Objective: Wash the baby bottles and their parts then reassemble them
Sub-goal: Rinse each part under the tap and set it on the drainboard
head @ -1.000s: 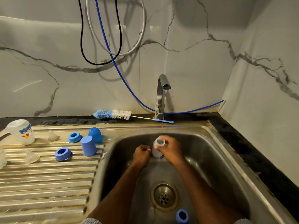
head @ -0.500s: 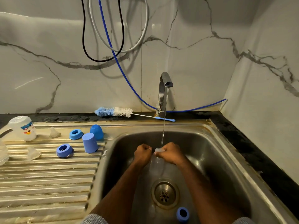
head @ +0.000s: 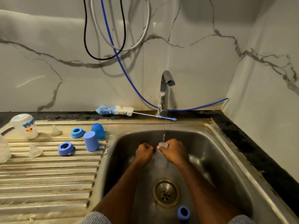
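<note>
My right hand (head: pixel 174 152) grips a clear baby bottle (head: pixel 161 156) under the running tap (head: pixel 166 88), its mouth up in the water stream. My left hand (head: pixel 144 152) is a closed fist touching the bottle's left side; whether it grips the bottle I cannot tell. On the draining board lie two blue rings (head: pixel 77 132) (head: pixel 65 148), two blue caps (head: pixel 91 143) (head: pixel 97 130), two clear teats (head: pixel 55 131) (head: pixel 34 151) and an upturned clear bottle with a printed label (head: pixel 25 126). A third blue ring (head: pixel 183 213) lies in the sink.
A bottle brush (head: pixel 115 110) lies on the ledge behind the sink (head: pixel 215 152). Another clear bottle (head: pixel 4 151) is cut off at the left edge. Hoses (head: pixel 116 46) hang on the marble wall. The drain (head: pixel 165 192) sits below my hands.
The bottle has been lowered and tipped, so more of its body now hangs below my hands. Both hands stayed under the stream.
</note>
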